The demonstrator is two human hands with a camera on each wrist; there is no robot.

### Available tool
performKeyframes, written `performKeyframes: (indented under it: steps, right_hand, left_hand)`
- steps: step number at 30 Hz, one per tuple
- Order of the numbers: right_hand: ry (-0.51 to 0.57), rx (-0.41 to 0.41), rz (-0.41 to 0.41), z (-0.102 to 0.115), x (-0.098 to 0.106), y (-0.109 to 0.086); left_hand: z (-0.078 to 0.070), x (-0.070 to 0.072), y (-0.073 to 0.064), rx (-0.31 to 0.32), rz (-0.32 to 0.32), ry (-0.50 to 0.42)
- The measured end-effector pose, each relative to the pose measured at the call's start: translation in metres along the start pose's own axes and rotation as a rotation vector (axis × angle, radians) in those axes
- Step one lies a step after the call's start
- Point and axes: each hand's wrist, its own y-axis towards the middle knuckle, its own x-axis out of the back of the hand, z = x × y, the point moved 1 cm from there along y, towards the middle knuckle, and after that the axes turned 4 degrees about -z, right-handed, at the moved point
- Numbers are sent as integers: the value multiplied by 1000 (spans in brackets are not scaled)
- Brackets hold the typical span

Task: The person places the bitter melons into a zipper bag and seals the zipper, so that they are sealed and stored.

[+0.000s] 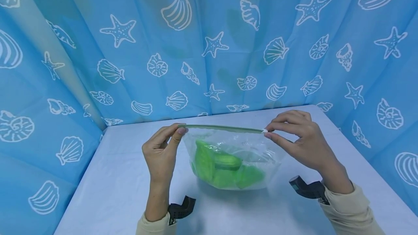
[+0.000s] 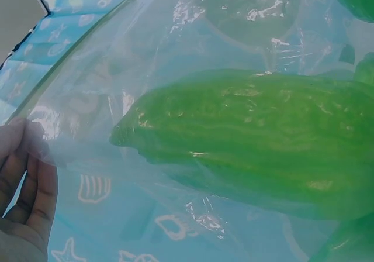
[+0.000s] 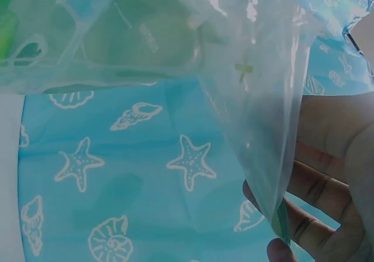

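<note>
A clear zip bag (image 1: pixel 274 155) hangs between my two hands, its green zip strip (image 1: pixel 225 128) stretched nearly level. Inside lie several green vegetable-shaped things, among them a long ridged one like a bitter gourd (image 2: pixel 245 133). My left hand (image 1: pixel 164 148) pinches the strip's left end between thumb and fingers. At the other end my right hand (image 1: pixel 300 137) pinches the corner, where a small white slider (image 1: pixel 264 131) shows by the fingertips. In the right wrist view, thumb and finger of that hand (image 3: pixel 321 197) grip the bag's corner.
A white-covered table (image 1: pixel 107 180) lies under the bag. Blue curtains (image 1: pixel 209 71) with white shell and starfish prints stand behind it and on both sides. A black wrist camera (image 1: pixel 181 207) is strapped on the left wrist, another (image 1: pixel 307 188) on the right.
</note>
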Motion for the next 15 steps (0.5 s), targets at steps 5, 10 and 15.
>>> performKeyframes:
  steps: [5,10,15]
  right_hand:
    - [1,-14,0,-2,1,-4]
    - [13,-13,-10,-4,2,-8]
    - [16,-15,-21,-5,4,-11]
  left_hand:
    - [0,0,0,-8,3,1]
    - [0,0,-1,-3,-1,7]
    - [-1,0,-1,-2,-6,11]
